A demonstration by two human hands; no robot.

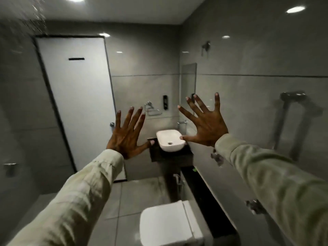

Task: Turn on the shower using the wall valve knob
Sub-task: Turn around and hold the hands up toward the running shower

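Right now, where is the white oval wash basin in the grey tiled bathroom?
In the head view, the white oval wash basin sits centre frame on a dark cabinet, between the spread left hand and right hand, beyond the white toilet.

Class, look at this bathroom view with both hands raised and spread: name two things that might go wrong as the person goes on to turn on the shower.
1. Water already sprays at upper left; the pale long sleeves may get soaked.
2. The glossy grey floor tiles could turn slippery when wet.
Both the left hand and right hand are empty, gripping nothing for support.
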